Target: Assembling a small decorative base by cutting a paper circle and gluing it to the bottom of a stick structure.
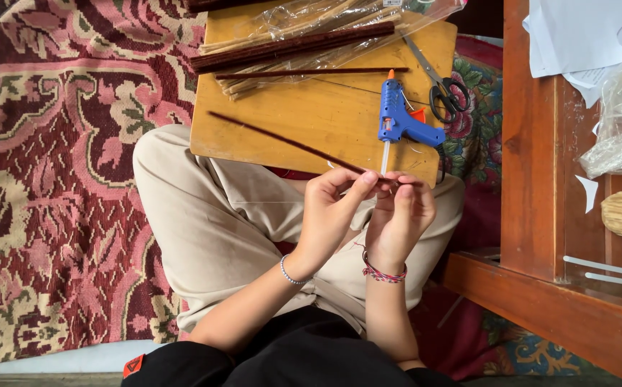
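My left hand [330, 211] and my right hand [399, 215] meet over my lap, both pinching one end of a long, thin dark brown stem [282, 140]. The stem slants up and to the left across a yellow wooden board [311, 115] that rests on my knees. Just beyond my fingertips a blue glue gun [399, 120] lies on the board, with its white glue stick pointing toward my hands. Black-handled scissors [441, 86] lie next to the gun.
A clear plastic bag of tan and dark brown stems [304, 39] lies across the board's far end. A patterned red carpet [53, 179] covers the floor at left. A wooden furniture frame [533, 143] with papers and plastic bags stands at right.
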